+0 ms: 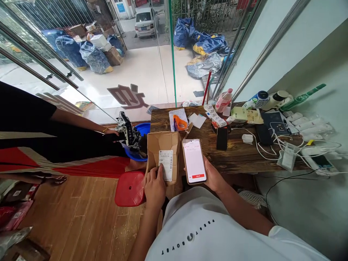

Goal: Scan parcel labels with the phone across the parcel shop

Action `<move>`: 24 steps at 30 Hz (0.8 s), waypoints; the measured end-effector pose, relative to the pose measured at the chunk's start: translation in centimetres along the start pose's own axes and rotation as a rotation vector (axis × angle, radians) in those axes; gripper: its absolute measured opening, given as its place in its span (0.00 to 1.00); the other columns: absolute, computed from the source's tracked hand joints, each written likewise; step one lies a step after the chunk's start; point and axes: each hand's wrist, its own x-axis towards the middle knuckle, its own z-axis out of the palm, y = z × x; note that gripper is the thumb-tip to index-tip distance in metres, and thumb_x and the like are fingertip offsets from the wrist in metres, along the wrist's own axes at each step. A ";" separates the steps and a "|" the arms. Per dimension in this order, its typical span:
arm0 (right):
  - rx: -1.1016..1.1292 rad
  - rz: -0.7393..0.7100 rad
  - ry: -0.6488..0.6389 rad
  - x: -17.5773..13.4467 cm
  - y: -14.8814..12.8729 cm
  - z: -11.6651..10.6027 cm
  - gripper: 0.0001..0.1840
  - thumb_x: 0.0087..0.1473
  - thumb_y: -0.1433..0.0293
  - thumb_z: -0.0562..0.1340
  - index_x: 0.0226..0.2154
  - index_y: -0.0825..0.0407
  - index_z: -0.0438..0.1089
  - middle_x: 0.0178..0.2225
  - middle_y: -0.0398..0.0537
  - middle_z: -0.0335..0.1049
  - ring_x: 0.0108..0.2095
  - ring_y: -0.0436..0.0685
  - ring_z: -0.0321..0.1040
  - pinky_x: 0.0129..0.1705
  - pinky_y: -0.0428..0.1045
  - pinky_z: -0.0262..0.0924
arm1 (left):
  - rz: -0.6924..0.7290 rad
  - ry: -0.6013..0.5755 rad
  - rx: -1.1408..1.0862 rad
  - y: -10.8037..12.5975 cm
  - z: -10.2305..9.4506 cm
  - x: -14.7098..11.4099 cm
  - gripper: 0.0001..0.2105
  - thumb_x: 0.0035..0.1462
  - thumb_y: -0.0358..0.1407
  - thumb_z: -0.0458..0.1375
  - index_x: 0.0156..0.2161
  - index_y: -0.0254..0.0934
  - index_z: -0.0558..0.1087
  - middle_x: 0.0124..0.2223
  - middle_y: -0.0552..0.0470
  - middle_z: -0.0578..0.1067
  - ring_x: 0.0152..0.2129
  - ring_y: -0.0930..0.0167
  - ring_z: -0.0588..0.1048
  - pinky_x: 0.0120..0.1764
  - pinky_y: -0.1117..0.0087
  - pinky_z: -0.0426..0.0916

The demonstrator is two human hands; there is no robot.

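Note:
My left hand (pixel 155 185) grips the near end of a brown cardboard box (pixel 152 145), with one finger stretched onto its white shipping label (pixel 165 165). The box lies at the left end of the wooden table. In my right hand (pixel 213 174) is a smartphone (pixel 194 159), held face up just right of the box. Its lit screen is mostly white with a red button at the bottom. The fingers beneath the phone are mostly hidden. Beyond the box, an orange tape cutter (pixel 179 123) rests on a paper sheet.
The wooden table (pixel 239 156) holds a dark phone (pixel 222 138), a label strip (pixel 214 115), a pink bottle (pixel 224 100) and tangled white cables. A red stool (pixel 129 188) stands left. Another person's hand (pixel 111 133) holds a black-and-white bag above a blue basin (pixel 143 127).

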 end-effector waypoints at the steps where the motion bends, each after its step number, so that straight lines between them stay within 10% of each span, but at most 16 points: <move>1: 0.000 -0.003 -0.002 -0.1 0.2 -0.1 0.38 0.51 0.51 0.65 0.61 0.39 0.54 0.56 0.51 0.70 0.49 0.69 0.73 0.53 0.67 0.63 | 0.007 -0.001 0.016 0.0 -0.1 0.1 0.22 0.64 0.30 0.48 0.62 0.37 0.64 0.53 0.42 0.70 0.48 0.59 0.67 0.52 0.57 0.60; 8: -0.100 -0.020 -0.044 -0.7 0.3 0.5 0.42 0.46 0.71 0.70 0.60 0.38 0.54 0.56 0.51 0.70 0.52 0.66 0.71 0.54 0.66 0.63 | 0.039 -0.020 0.065 -0.1 -0.5 0.5 0.23 0.63 0.29 0.50 0.63 0.37 0.62 0.52 0.43 0.70 0.46 0.60 0.67 0.49 0.59 0.62; 24: -0.193 -0.044 -0.074 -0.5 0.2 1.4 0.48 0.40 0.70 0.74 0.60 0.40 0.52 0.59 0.53 0.65 0.58 0.66 0.64 0.58 0.66 0.58 | 0.049 -0.051 0.019 0.1 -0.9 0.6 0.27 0.61 0.28 0.53 0.63 0.51 0.62 0.49 0.48 0.69 0.45 0.62 0.67 0.49 0.61 0.60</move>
